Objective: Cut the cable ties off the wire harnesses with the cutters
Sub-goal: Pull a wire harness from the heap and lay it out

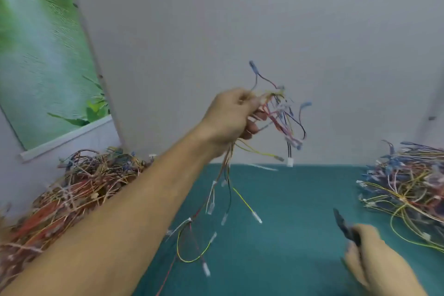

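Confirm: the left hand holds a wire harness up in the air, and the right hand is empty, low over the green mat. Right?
Not quite. The right hand is not empty: it grips the cutters, low over the green mat, as the head view shows. The left hand does hold a wire harness up in the air.

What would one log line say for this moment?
left hand: grips wire harness aloft | right hand: holds cutters | cutters apart from wire harness

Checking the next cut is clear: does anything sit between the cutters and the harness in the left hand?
Nothing visible. Only open space over the teal mat separates the cutters in the right hand from the harness the left hand grips.
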A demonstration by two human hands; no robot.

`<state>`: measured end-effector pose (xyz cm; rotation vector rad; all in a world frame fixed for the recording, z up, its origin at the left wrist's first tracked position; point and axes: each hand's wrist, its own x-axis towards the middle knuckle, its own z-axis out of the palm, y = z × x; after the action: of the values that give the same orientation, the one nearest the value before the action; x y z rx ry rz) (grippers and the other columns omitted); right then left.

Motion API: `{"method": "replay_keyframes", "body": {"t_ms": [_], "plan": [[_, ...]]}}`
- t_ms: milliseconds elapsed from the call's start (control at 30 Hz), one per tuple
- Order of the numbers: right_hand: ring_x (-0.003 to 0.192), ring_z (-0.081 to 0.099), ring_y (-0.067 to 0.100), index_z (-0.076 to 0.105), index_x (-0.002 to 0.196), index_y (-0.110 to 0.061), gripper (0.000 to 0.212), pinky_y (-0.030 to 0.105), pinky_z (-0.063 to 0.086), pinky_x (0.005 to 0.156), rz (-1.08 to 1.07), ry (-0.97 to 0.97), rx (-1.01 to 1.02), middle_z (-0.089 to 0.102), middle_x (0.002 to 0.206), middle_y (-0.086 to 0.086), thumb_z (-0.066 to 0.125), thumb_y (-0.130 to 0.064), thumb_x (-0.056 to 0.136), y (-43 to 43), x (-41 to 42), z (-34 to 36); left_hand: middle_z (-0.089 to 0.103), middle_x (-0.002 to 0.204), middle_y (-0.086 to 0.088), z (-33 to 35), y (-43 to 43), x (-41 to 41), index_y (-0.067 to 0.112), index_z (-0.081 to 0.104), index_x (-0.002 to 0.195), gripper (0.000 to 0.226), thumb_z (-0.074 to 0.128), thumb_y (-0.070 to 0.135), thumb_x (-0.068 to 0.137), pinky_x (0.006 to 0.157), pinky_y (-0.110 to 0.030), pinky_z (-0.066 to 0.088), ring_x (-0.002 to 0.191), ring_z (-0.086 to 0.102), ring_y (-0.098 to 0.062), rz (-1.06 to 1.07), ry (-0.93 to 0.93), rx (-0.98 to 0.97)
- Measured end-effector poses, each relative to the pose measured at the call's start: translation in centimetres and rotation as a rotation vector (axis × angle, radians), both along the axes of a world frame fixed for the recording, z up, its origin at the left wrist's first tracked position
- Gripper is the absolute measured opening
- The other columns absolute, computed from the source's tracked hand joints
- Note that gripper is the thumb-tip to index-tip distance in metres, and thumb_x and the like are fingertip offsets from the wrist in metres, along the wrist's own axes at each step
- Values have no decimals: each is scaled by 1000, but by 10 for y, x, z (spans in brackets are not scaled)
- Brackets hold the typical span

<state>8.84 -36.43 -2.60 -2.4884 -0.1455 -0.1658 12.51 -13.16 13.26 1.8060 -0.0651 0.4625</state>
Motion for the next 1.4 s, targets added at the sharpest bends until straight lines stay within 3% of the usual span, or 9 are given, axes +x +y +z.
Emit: {"method": "replay_keyframes", "body": {"t_ms": [167,333,400,600,767,933,1067,1267,1400], "plan": [[69,55,27,51,78,-20,27,34,33,67,-213,-249,291,59,70,-13,78,-24,76,-34,0,16,63,73,-3,-74,-62,29,4,60,93,12,51,9,98,47,-17,42,46,52,-6,-242,229,82],[64,55,14,55,71,-22,21,29,33,57,-89,-179,167,58,62,-13,72,-22,83,-56,18,11,69,104,-1,-114,-58,26,11,68,106,17,60,18,93,95,-31,48,98,64,-13,-263,313,307],[67,58,19,57,72,-22,18,28,37,58,-72,-131,83,60,61,-9,69,-22,85,-62,27,10,68,111,4,-123,-31,18,17,66,111,20,61,19,92,101,-33,46,106,62,-11,-156,302,387],[81,59,32,65,80,-14,12,36,45,69,-102,-120,-158,67,79,7,61,-23,87,-65,80,10,66,107,8,-165,44,-29,25,66,108,21,64,33,89,87,-26,44,102,60,-14,174,400,939],[83,60,34,63,79,-15,9,36,45,68,-19,-124,-253,66,83,12,57,-17,85,-37,134,17,56,107,7,-193,55,-39,29,63,103,15,56,35,91,89,-36,47,106,56,-19,146,518,1111],[84,57,28,55,81,-21,16,32,44,68,225,108,-417,64,94,9,50,-5,83,-21,155,11,52,100,10,-192,48,-27,31,60,101,20,54,46,89,76,-30,39,101,55,-16,140,471,1193],[84,61,23,61,83,-18,7,29,49,71,287,249,-478,66,93,7,59,-12,81,-30,145,10,59,102,7,-186,48,-26,31,55,90,4,52,31,91,82,-32,44,100,56,-17,25,476,1242],[61,55,13,62,77,-22,6,23,43,51,429,506,-594,64,73,-2,68,-21,75,-56,101,31,67,95,8,-166,46,-45,25,63,92,11,56,20,85,78,-29,49,89,60,-13,-292,657,1300],[78,62,16,63,79,-23,6,26,48,63,390,428,-692,68,85,-2,65,-23,74,-58,83,12,64,97,12,-159,14,-57,25,64,97,19,51,38,92,84,-31,47,94,58,-9,-170,348,1190]]}}
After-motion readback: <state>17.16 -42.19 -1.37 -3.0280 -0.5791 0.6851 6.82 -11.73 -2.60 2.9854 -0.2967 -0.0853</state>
